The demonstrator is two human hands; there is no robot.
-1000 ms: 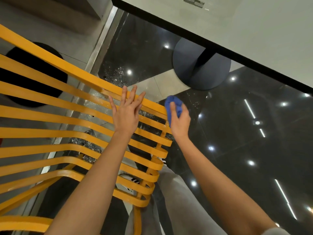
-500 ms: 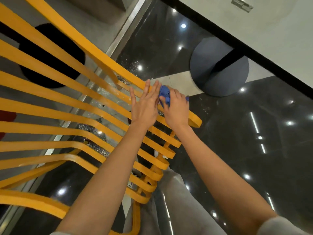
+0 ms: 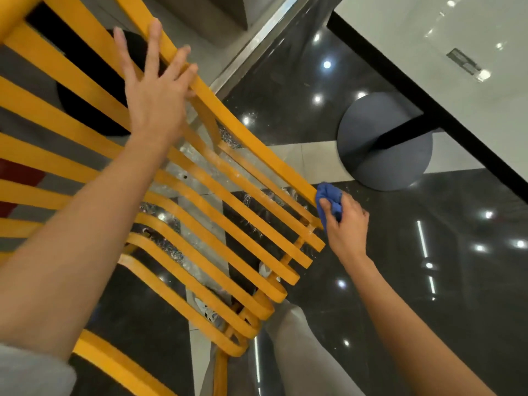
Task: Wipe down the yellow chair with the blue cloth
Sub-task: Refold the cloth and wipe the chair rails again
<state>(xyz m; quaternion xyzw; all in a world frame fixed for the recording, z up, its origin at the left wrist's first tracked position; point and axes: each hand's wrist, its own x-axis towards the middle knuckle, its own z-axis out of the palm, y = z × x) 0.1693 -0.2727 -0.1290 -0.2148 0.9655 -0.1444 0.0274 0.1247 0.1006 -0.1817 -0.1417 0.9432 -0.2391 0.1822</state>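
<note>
Floor: glossy black, dotted with bright light reflections, filling the right and bottom of the view.
Table: pale top with a dark edge, upper right; its round grey base sits on the floor just beyond the chair's end.
Chair: yellow, slatted, tipped at a slant across the left and centre, with pale dusty specks on the slats near the right end.
Left arm: reaches in from lower left, over the slats, grey sleeve at the corner.
Left hand: flat and spread, fingers straight, palm on the upper slats, fingertips over the top rail; it grasps nothing.
Right hand: off the chair's right end, fingers curled, clenching the cloth.
Cloth: blue, bunched, poking out above the thumb and fingers, pressed right against the tip of the topmost slat; most of it is tucked inside the grip.
Leg: grey trousers below the chair's near end.
</note>
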